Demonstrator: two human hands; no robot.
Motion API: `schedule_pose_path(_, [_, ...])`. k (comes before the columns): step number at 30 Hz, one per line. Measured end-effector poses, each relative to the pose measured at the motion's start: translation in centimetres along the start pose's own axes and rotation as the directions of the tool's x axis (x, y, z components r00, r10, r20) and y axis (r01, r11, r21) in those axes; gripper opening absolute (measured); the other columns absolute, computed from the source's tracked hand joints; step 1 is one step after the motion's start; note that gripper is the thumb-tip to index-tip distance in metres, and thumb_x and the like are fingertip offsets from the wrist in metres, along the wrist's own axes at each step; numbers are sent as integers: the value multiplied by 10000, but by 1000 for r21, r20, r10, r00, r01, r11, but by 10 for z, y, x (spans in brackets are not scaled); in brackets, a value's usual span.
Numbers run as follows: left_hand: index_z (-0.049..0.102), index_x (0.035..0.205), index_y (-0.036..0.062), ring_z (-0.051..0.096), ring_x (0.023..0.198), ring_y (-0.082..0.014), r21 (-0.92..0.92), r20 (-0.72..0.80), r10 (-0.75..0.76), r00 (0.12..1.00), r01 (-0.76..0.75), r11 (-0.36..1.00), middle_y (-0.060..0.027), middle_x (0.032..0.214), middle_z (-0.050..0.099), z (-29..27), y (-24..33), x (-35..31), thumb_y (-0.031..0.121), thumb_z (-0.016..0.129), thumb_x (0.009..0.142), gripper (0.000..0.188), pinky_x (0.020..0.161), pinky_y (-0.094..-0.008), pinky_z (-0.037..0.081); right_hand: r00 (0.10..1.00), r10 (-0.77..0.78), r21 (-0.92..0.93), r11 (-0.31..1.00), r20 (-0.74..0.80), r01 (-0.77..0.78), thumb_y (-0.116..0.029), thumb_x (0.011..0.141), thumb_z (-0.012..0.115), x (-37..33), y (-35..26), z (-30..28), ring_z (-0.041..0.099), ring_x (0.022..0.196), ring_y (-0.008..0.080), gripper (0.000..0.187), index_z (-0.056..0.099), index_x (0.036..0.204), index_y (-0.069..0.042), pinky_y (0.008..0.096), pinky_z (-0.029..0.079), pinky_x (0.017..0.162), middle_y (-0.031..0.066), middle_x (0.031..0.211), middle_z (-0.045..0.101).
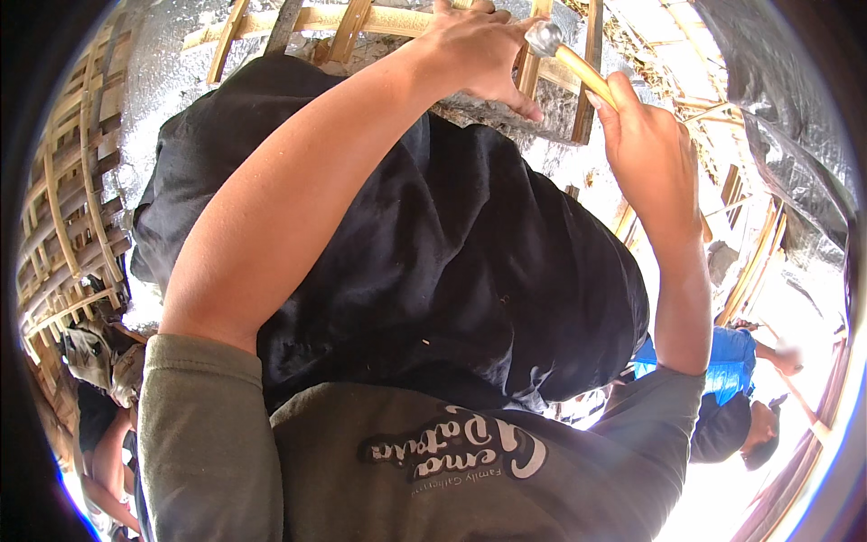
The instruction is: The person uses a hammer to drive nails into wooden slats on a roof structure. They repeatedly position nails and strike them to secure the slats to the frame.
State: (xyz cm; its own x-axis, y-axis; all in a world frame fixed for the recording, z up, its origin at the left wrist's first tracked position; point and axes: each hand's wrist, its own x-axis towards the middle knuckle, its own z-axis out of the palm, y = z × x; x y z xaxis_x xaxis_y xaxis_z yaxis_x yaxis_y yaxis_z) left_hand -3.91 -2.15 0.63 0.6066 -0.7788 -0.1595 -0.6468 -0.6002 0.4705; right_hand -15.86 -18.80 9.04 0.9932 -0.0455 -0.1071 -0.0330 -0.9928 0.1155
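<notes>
My right hand (pixel 652 149) is closed around the yellow wooden handle of a hammer (pixel 582 69). Its round metal head is up beside the fingers of my left hand (pixel 479 56). That left hand lies spread over a lattice of bamboo strips (pixel 361 20), thumb stretched out toward me, with some fingertips cut off by the upper edge. An upright bamboo strip (pixel 591 68) passes just behind the hammer handle. Under the lattice is a crumpled silvery sheet (pixel 553 163). My legs in black cloth (pixel 433 262) are bent up between my arms.
Woven bamboo slats (pixel 72 190) rise at the left. Dark silvery sheeting (pixel 777 99) hangs at the upper right. A person in blue and black (pixel 727 388) is at the lower right, and another person's arm (pixel 110 461) shows at the lower left.
</notes>
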Motion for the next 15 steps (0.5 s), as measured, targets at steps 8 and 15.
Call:
schedule_pose_path(8, [500, 1453, 115, 472, 1355, -325, 10, -4, -24, 1000, 24, 1000, -141, 1393, 587, 8, -4, 5, 744, 795, 614, 1090, 1094, -651, 323, 999, -43, -15, 999, 7, 43, -315, 1005, 601, 1, -2, 2, 701, 664, 404, 233, 560, 1177, -163, 514, 552, 612, 149, 682, 677])
schedule_pose_path(15, [494, 1459, 114, 485, 1341, -333, -27, -50, 15, 999, -16, 1000, -148, 1373, 600, 9, -5, 3, 725, 811, 609, 1094, 1096, -650, 327, 1000, -19, -11, 1000, 6, 19, -304, 1002, 607, 1, 2, 0, 705, 680, 396, 221, 559, 1157, -155, 506, 547, 593, 152, 700, 682])
